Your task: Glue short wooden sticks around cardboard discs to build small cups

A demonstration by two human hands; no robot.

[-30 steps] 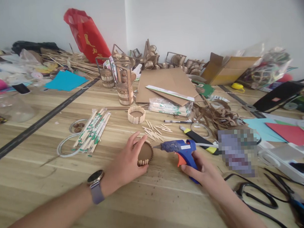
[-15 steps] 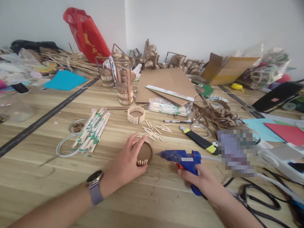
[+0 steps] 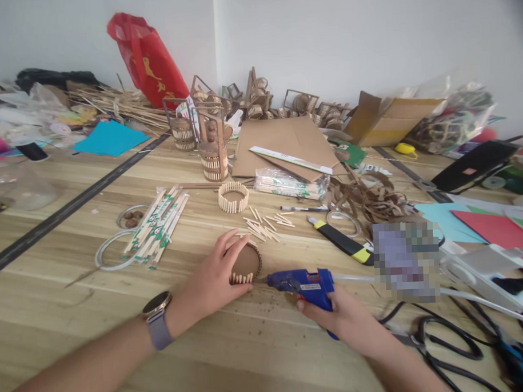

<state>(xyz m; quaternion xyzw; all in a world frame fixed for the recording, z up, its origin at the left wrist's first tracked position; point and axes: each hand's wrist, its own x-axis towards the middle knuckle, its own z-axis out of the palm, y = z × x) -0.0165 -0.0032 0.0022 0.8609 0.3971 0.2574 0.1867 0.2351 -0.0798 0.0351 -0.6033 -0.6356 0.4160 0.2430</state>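
Observation:
My left hand [image 3: 208,278] curls around a round brown cardboard base [image 3: 249,258], its fingers over the far side and its thumb at the near edge. Short wooden sticks [image 3: 242,278] stand in a row along that near edge. In my right hand [image 3: 345,319] is a blue glue gun [image 3: 305,283], pointing left. Its nozzle is close to the base's rim, by the end of the stick row; whether it touches I cannot tell. Loose cut sticks [image 3: 262,227] lie just beyond the base. Behind them stands a finished-looking ring of sticks [image 3: 233,198].
Packed chopsticks [image 3: 157,225] and tape rolls [image 3: 111,251] lie to the left. On the right are a utility knife [image 3: 340,239], scissors [image 3: 446,338], cables and a power strip [image 3: 494,279]. Small wooden bucket models [image 3: 214,157] and cardboard sheets [image 3: 285,141] stand farther back.
My right hand has brought the glue gun left and slightly down, so its nozzle is now near the base's rim. My left hand keeps its hold, nearly still.

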